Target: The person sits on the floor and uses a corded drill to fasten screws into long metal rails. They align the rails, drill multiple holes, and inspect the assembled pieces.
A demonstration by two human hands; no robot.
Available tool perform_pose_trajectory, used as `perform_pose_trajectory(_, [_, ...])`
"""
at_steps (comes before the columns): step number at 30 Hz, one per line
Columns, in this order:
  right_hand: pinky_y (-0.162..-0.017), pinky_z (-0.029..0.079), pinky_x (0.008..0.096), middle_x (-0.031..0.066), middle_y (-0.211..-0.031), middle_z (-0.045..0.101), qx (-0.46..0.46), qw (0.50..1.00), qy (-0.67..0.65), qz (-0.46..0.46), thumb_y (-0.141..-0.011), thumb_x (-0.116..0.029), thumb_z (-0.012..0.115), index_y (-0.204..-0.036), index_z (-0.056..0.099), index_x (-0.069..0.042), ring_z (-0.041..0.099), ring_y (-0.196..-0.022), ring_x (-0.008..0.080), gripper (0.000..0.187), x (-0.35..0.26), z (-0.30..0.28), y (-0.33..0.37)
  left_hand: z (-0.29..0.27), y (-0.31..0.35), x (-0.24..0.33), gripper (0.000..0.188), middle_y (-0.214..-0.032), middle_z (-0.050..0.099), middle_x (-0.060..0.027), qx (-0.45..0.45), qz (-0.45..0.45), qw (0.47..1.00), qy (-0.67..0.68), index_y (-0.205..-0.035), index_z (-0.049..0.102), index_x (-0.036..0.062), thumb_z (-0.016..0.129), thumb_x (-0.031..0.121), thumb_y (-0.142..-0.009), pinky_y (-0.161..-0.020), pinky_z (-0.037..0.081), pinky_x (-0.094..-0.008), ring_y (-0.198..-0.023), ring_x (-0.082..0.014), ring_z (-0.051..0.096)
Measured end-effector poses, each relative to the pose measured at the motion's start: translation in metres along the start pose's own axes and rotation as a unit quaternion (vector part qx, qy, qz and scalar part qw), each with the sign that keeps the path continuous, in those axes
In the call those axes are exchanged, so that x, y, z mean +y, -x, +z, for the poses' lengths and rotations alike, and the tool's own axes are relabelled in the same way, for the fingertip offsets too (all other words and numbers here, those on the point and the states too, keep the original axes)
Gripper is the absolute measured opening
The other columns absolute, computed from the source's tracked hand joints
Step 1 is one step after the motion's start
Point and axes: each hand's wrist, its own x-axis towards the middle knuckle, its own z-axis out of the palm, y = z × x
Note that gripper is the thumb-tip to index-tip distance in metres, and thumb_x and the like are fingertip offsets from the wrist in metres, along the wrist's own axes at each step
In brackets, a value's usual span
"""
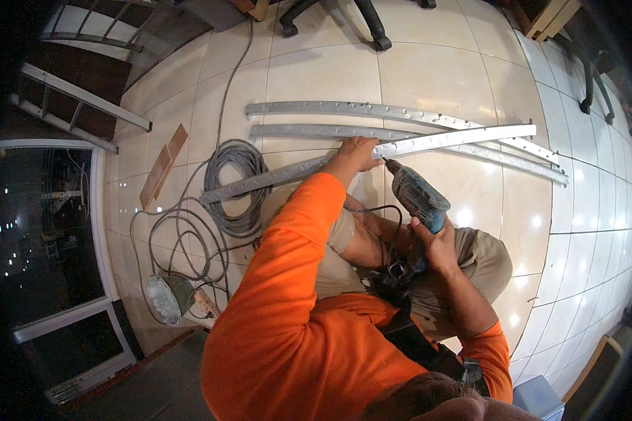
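Observation:
A perforated metal rail (456, 139) lies aslant across the floor in front of me. My left hand (358, 153) is closed around the rail's middle. In my right hand (439, 245) is a power drill (418, 193), gripped by its handle. The drill's bit points toward the rail, close beside my left hand; whether the tip touches the metal is too small to tell. Two more perforated rails, the far rail (309, 109) and the nearer rail (309, 132), lie partly beneath the held one.
Left of me lie a coil of grey cable (240, 151), looser loops of cord, a cone-shaped metal shade (168, 300) and a brown flat strip (163, 168). A ladder (77, 98) stands at the far left, above a glass door (56, 231). A chair base (365, 21) is beyond the rails.

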Motion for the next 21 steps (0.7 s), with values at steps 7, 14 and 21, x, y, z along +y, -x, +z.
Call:
perform_pose_trajectory(7, [-0.08, 0.053, 0.033, 0.0122, -0.104, 0.071, 0.001, 0.999, 0.036, -0.011, -0.092, -0.022, 0.079, -0.123, 0.06, 0.006, 0.066, -0.089, 0.0189, 0.046, 0.008, -0.002, -0.003, 0.003, 0.004, -0.001, 0.057, -0.126, 0.069, -0.0179, 0.037, 0.007, 0.999, 0.006, -0.127, 0.065, 0.0092, 0.078, 0.046, -0.085, -0.105, 0.049, -0.0476, -0.12, -0.0379, 0.063])
perform_pose_trajectory(14, [-0.084, 0.053, 0.0335, 0.0136, -0.106, 0.072, 0.001, 0.999, 0.036, -0.018, -0.092, -0.027, 0.08, -0.125, 0.059, 0.007, 0.066, -0.093, 0.0206, 0.052, 0.017, -0.003, -0.006, -0.009, 0.006, 0.007, 0.056, -0.127, 0.068, -0.0182, -0.017, -0.014, 1.0, 0.02, -0.125, 0.065, 0.0077, 0.079, 0.044, -0.085, -0.106, 0.048, -0.048, -0.122, -0.0378, 0.062])
perform_pose_trajectory(21, [-0.083, 0.053, 0.0315, 0.0111, -0.106, 0.072, -0.002, 1.0, -0.005, 0.004, -0.092, -0.024, 0.08, -0.123, 0.06, 0.007, 0.066, -0.091, 0.0182, 0.049, 0.008, 0.0, -0.002, -0.003, 0.005, 0.005, 0.057, -0.126, 0.069, -0.0183, 0.003, -0.012, 1.0, 0.015, -0.127, 0.065, 0.0094, 0.078, 0.046, -0.086, -0.104, 0.049, -0.0484, -0.121, -0.0376, 0.063])
